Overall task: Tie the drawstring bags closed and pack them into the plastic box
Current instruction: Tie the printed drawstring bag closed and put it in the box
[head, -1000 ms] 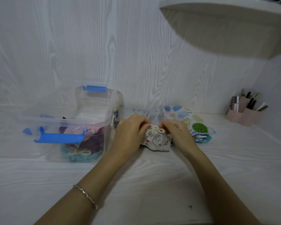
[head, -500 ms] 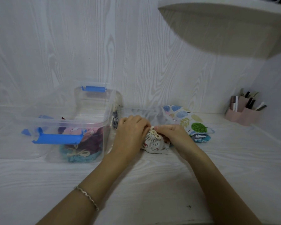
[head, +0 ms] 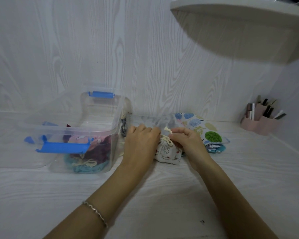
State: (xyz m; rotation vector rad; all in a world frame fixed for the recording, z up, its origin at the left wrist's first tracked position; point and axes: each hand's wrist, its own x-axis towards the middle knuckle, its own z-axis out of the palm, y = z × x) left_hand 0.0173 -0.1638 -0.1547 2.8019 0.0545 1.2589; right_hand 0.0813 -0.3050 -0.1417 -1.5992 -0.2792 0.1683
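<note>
As left grip (head: 141, 141) clutches bag (head: 167, 153) and right grip (head: 188, 144) pinches cord (head: 167, 129), pale woodgrain covers desk (head: 162, 195) and wall (head: 128, 57).

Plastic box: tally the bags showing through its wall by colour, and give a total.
Teal bag: 1
Maroon bag: 1
Pink bag: 1
Total: 3 bags showing in the plastic box; more may lie hidden behind them.

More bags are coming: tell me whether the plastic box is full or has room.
Has room: the plastic box holds bags only at its near end; its far end looks bare.
</note>
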